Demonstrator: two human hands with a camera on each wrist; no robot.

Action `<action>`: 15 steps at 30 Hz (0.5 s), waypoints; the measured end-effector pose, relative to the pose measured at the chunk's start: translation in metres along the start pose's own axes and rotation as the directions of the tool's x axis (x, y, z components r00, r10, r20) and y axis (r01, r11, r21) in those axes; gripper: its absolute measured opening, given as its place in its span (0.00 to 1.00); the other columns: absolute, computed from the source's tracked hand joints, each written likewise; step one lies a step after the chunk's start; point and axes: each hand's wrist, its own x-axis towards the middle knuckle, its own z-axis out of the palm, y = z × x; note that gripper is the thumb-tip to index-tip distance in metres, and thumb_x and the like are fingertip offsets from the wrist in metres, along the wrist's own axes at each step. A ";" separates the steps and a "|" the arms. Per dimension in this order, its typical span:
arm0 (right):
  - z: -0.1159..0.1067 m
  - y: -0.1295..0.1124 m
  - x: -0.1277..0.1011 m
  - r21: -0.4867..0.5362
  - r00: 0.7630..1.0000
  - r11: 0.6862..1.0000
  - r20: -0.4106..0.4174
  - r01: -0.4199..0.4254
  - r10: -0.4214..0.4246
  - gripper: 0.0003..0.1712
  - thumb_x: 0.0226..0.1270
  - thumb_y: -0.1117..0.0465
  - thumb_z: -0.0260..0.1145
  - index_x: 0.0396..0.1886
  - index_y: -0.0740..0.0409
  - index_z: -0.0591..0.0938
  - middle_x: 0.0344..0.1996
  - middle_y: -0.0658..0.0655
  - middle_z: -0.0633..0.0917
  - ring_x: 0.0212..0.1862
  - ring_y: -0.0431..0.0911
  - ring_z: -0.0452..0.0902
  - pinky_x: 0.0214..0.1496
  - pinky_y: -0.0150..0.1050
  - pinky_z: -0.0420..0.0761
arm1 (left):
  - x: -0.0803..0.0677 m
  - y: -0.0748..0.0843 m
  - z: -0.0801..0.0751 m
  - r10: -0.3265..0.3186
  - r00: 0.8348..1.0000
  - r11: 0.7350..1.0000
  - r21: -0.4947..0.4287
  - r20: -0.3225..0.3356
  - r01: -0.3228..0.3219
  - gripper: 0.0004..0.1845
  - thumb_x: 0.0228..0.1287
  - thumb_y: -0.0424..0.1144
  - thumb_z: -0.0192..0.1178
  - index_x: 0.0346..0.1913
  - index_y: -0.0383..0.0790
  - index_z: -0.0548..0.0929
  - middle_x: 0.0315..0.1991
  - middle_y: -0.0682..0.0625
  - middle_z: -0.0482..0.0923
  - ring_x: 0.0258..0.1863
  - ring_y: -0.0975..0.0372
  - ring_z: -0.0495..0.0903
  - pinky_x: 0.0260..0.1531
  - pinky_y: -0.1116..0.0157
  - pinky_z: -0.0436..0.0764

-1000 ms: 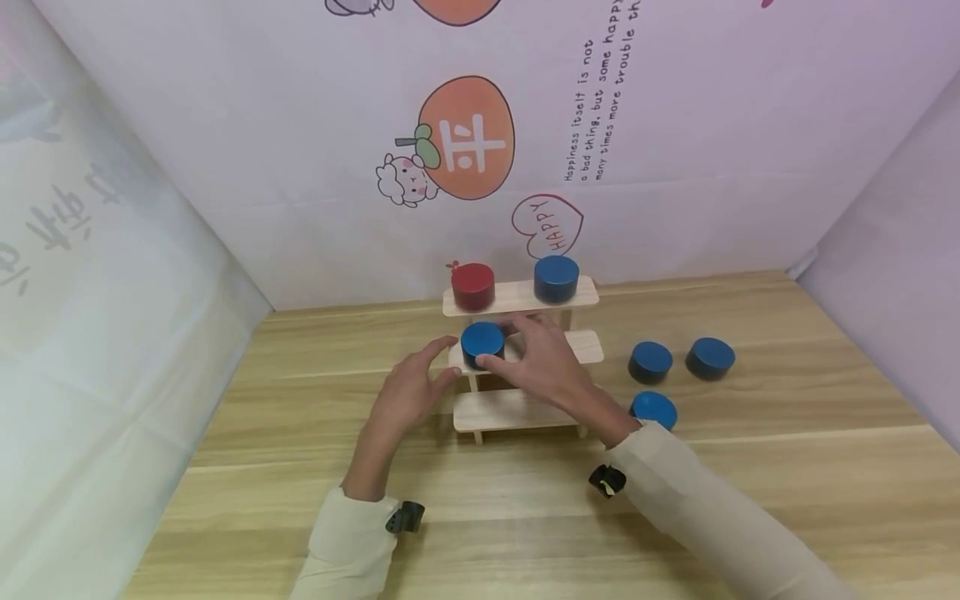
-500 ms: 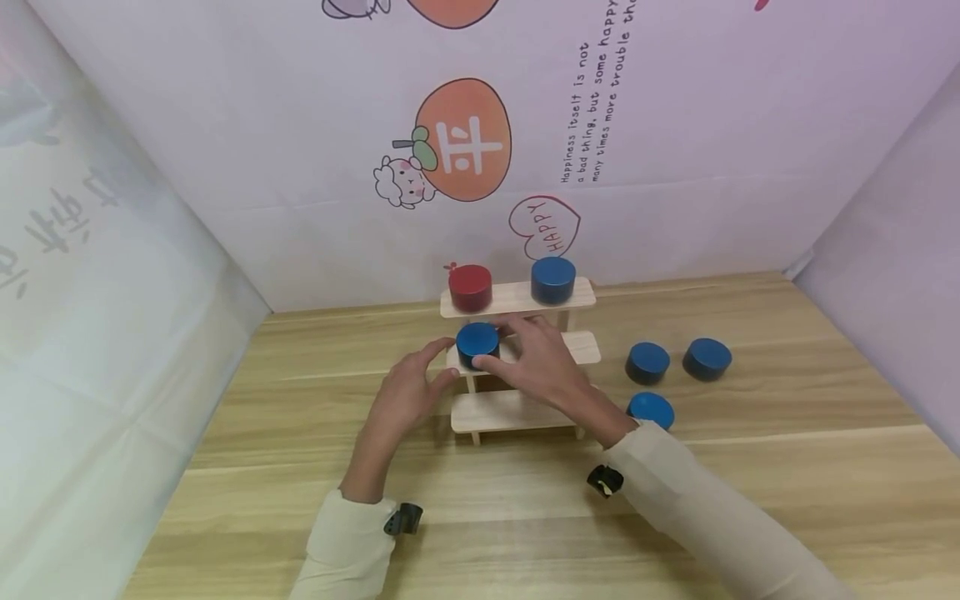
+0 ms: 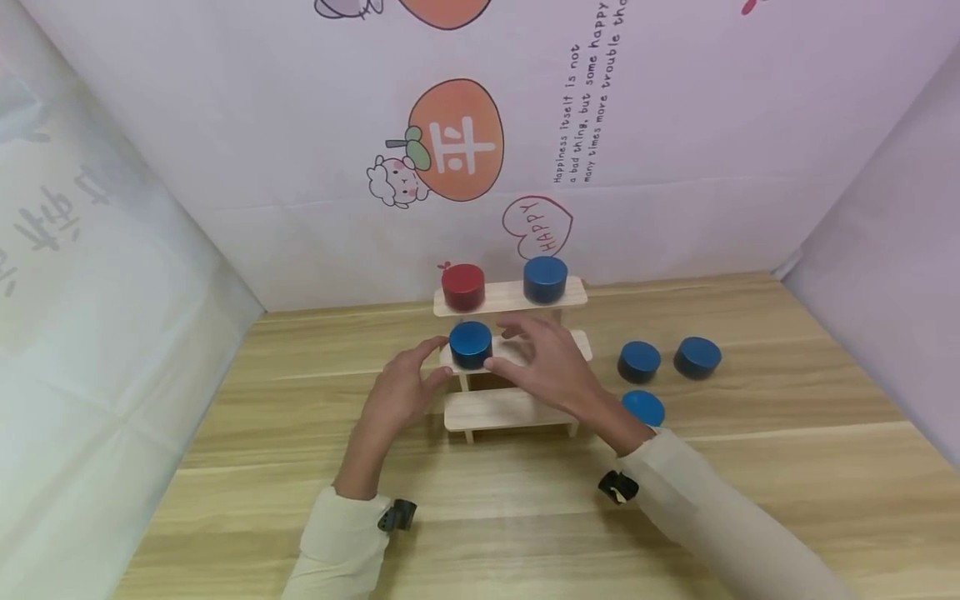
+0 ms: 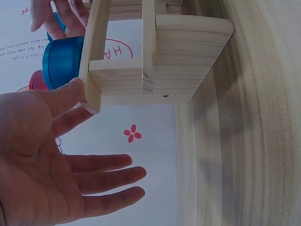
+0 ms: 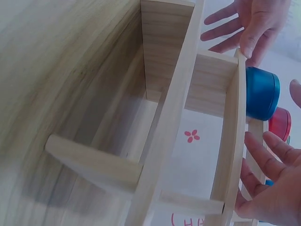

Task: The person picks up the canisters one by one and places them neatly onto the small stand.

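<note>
A blue round tin [image 3: 471, 346] stands on the left end of the middle shelf of a three-step wooden stand [image 3: 495, 410]. My left hand [image 3: 397, 387] pinches that shelf's left end between thumb and index finger, its other fingers spread straight in the left wrist view. My right hand [image 3: 551, 362] is just right of the tin, thumb and fingers parted and holding nothing; the right wrist view shows its fingers [image 5: 265, 160] apart from the tin. On the top shelf a red tin [image 3: 463, 287] sits at the left and another blue tin [image 3: 545, 280] toward the right.
Several more blue tins stand on the wooden table [image 3: 480, 517] right of the stand: one [image 3: 639, 362], one farther right [image 3: 697, 357], and one nearer [image 3: 642, 408], partly hidden by my right arm. A white printed sheet [image 3: 315, 167] rises behind the table.
My right hand has let go of the blue tin on the middle shelf and drawn slightly right. My left hand stays at the shelf end. The view has shifted a little.
</note>
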 end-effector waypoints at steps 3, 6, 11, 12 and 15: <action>-0.005 0.004 -0.006 0.000 1.000 1.000 -0.002 -0.005 0.005 0.35 0.64 0.42 0.70 0.66 0.52 0.77 0.53 0.54 0.83 0.61 0.53 0.72 0.61 0.61 0.70 | 0.000 0.001 0.000 -0.006 1.000 1.000 -0.001 0.007 0.006 0.29 0.72 0.44 0.62 0.73 0.47 0.70 0.67 0.39 0.72 0.67 0.42 0.68 0.61 0.42 0.70; -0.011 0.010 -0.013 0.004 1.000 1.000 -0.004 -0.012 0.012 0.34 0.66 0.42 0.68 0.67 0.52 0.76 0.53 0.55 0.83 0.62 0.54 0.71 0.62 0.62 0.69 | 0.000 0.002 0.000 -0.015 1.000 1.000 0.002 0.017 0.015 0.29 0.72 0.44 0.62 0.73 0.47 0.70 0.67 0.38 0.71 0.67 0.42 0.68 0.61 0.41 0.70; -0.025 0.020 -0.028 0.017 1.000 1.000 -0.015 -0.021 0.022 0.32 0.69 0.44 0.66 0.68 0.54 0.75 0.54 0.56 0.83 0.66 0.57 0.67 0.63 0.64 0.67 | 0.000 0.003 0.000 -0.022 0.999 1.000 0.010 0.028 0.022 0.29 0.73 0.45 0.60 0.74 0.48 0.69 0.68 0.37 0.71 0.67 0.41 0.67 0.61 0.41 0.70; -0.027 0.022 -0.030 0.017 0.999 0.999 -0.016 -0.028 0.029 0.32 0.70 0.44 0.65 0.68 0.54 0.75 0.55 0.56 0.83 0.67 0.57 0.66 0.64 0.65 0.66 | 0.000 0.003 -0.001 -0.023 0.999 1.000 0.010 0.029 0.023 0.29 0.73 0.45 0.60 0.74 0.48 0.68 0.68 0.37 0.71 0.67 0.41 0.68 0.61 0.41 0.70; -0.035 0.030 -0.038 0.015 0.999 0.999 -0.024 -0.046 0.046 0.31 0.71 0.46 0.65 0.67 0.55 0.75 0.54 0.57 0.84 0.67 0.59 0.65 0.66 0.66 0.62 | -0.001 0.004 -0.001 -0.028 0.999 1.000 0.014 0.031 0.027 0.30 0.73 0.45 0.60 0.74 0.47 0.68 0.68 0.37 0.70 0.67 0.40 0.67 0.61 0.40 0.69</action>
